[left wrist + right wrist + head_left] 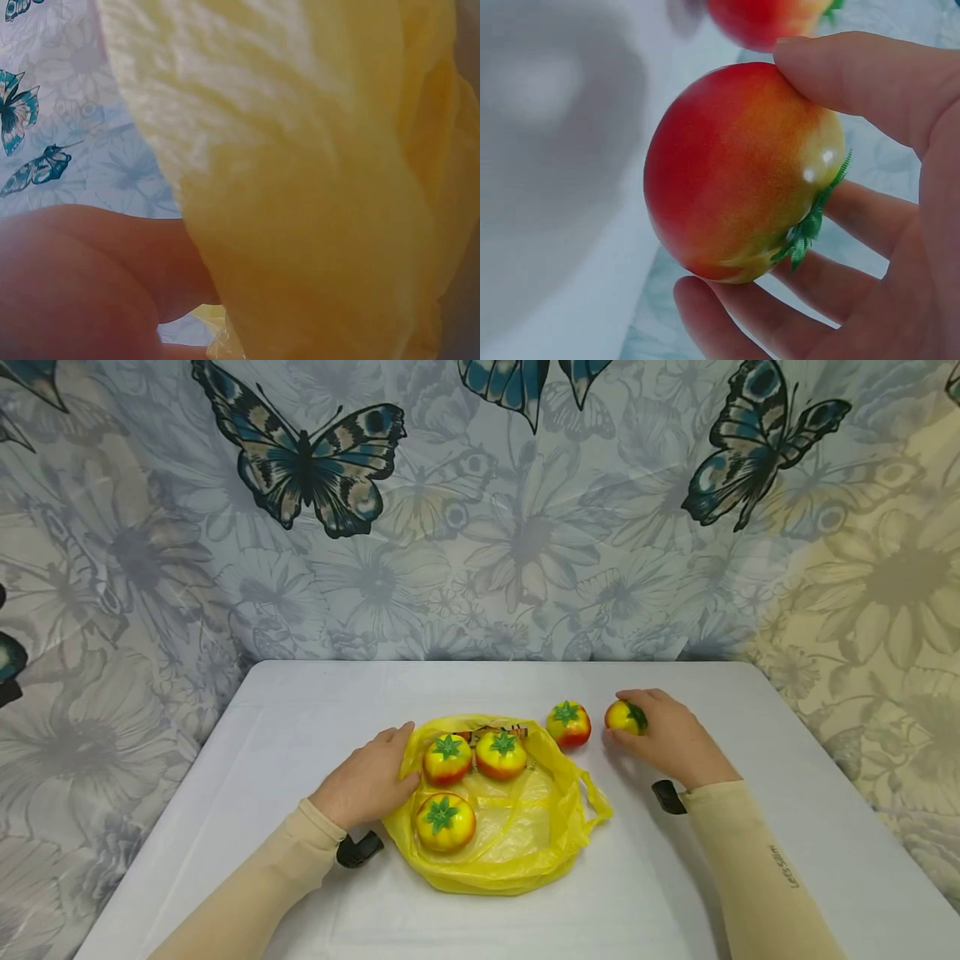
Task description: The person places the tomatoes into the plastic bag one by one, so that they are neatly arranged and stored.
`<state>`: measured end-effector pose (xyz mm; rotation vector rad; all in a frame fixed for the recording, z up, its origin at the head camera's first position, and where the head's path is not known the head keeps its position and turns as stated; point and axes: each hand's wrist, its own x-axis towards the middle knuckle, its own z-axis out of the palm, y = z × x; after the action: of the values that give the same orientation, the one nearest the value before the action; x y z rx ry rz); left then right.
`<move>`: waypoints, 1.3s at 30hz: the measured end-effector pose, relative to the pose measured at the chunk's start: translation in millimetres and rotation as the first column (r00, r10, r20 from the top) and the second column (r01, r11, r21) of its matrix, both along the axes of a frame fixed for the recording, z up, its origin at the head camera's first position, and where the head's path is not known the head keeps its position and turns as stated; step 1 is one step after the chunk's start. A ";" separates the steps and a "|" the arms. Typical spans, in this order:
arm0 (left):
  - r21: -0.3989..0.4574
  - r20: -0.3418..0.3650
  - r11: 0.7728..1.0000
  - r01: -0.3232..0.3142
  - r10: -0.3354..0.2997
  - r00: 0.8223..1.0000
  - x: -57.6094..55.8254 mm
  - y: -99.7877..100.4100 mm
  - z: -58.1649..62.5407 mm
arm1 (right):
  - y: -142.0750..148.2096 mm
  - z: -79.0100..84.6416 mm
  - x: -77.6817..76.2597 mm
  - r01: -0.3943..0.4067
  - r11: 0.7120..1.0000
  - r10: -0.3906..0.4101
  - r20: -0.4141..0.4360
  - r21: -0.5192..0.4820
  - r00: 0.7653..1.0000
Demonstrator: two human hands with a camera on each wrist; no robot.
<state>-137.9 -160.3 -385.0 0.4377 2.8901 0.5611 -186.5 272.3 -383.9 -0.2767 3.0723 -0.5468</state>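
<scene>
A yellow plastic bag lies on the table with its mouth spread open. Three red-and-yellow tomatoes with green leafy tops rest in its left half, one of them a tomato near the front. My left hand grips the bag's left rim; in the left wrist view the yellow film hides its fingertips. To the right of the bag, my right hand holds another tomato between thumb and fingers, its green top turned toward the palm. A loose tomato sits between that hand and the bag.
Everything stands on a white table. The bag's handle loop sticks out to the right. Behind the table hangs a cloth printed with butterflies and flowers. Each wrist wears a small black device, such as the right one.
</scene>
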 end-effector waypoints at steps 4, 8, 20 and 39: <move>0.000 0.004 1.000 -0.002 0.002 1.000 0.0 -0.9 0.0 | -6.9 8.5 3.4 -0.021 1.000 0.021 -0.005 -0.006 1.000; 0.001 0.012 1.000 -0.003 0.003 1.000 -0.1 -0.5 0.9 | -16.5 18.7 9.5 -0.044 0.999 0.044 -0.022 -0.009 0.999; 0.006 0.022 1.000 -0.004 0.003 1.000 -1.1 -1.6 -0.7 | -65.8 43.9 39.9 -0.206 0.979 0.204 -0.129 -0.005 0.970; -0.003 0.031 1.000 0.001 -0.001 1.000 -3.7 -1.3 -2.0 | -136.9 37.4 82.1 -0.408 0.913 0.409 -0.111 0.031 0.906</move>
<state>-141.6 -161.6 -386.9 0.4259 2.8602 0.5590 -104.5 135.4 -346.5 -0.9559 2.9811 -0.5109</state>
